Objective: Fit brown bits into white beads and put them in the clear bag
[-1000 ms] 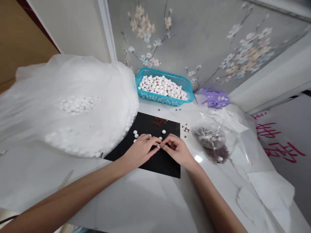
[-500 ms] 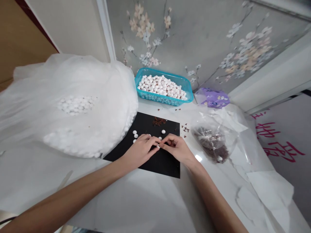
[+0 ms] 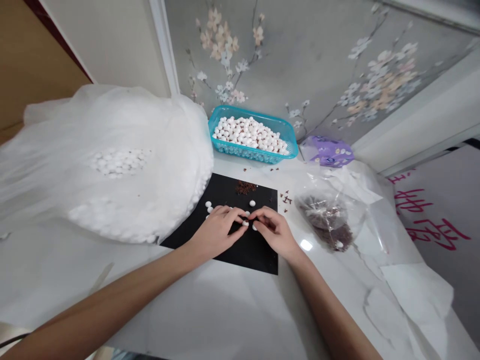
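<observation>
Over the black mat, my left hand pinches a small white ball between thumb and fingertips. My right hand is just to its right, fingers curled, with another white ball at its thumb tip; whether it grips that ball or something smaller is hard to see. One more white ball lies on the mat beyond the hands, and several lie left of my left hand. A small heap of brown bits rests at the mat's far edge.
A large white mesh bag of white balls covers the left side. Behind the mat stands a blue basket of white balls. To the right are a clear bag of brown pieces, a purple packet and loose brown bits.
My right thumb has come away from the ball in my left fingers, leaving a small gap. A white ball now shows at my right thumb tip.
</observation>
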Tool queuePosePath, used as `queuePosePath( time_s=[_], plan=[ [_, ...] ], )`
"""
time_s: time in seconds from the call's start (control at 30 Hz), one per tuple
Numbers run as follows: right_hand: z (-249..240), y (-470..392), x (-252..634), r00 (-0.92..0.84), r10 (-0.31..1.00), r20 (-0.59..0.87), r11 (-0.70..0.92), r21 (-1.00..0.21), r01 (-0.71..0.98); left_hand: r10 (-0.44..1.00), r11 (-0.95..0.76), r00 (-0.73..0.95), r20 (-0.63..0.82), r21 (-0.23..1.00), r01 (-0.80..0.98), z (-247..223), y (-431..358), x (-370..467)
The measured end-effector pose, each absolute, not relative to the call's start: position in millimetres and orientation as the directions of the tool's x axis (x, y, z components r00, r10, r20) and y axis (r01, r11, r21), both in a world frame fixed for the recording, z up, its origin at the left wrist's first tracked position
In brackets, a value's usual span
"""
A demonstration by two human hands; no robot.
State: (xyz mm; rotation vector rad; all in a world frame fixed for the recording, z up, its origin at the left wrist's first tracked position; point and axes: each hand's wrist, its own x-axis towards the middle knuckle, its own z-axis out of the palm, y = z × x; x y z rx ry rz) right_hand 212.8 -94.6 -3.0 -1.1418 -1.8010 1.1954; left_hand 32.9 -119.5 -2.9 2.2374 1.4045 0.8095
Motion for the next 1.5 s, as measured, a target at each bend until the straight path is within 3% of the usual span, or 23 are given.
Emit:
queuePosePath(
  time_s=[0.37,0.53,0.7,0.87,0.97,1.2,1.33,1.5],
  plan=[
    [-2.1,-95.9,213.0,-0.39,0.918,0.067,0.19,-0.939,0.287,0.88,-0.474,0.366,0.301,0.52,0.711,-1.1,-119.2,33.3],
    [-5.8,-86.7,212.4,-0.162,0.987,0.021,0.056,-0.975,0.213,0.863,-0.499,0.384,0.328,0.436,0.749,4.7,-119.6,31.5],
    [-15.8,-63.6,210.9,-0.039,0.996,0.081,0.089,-0.953,0.291,0.883,-0.461,0.396,0.251,0.317,0.829,30.0,-112.7,15.7],
    [-13.0,-40.2,205.7,-0.177,0.951,0.254,0.309,-0.749,0.586,0.943,-0.326,0.314,0.11,0.121,0.937,42.8,-105.7,-6.2],
    [-6.2,-33.0,201.7,-0.331,0.913,0.239,0.407,-0.582,0.704,0.947,-0.317,0.313,0.066,0.061,0.946,39.3,-105.5,-12.0],
    [0.2,-34.6,199.2,-0.436,0.862,0.257,0.5,-0.302,0.811,0.95,-0.312,0.299,0.091,0.218,0.925,37.1,-104.5,-13.8],
    [0.6,-34.4,200.9,-0.499,0.823,0.269,0.56,-0.245,0.791,0.95,-0.311,0.28,0.137,0.354,0.882,37.7,-104.6,-12.4],
    [2.1,-30.5,201.5,-0.539,0.804,0.251,0.589,-0.214,0.779,0.951,-0.309,0.27,0.151,0.418,0.854,35.7,-108.2,-6.2]
  ],
)
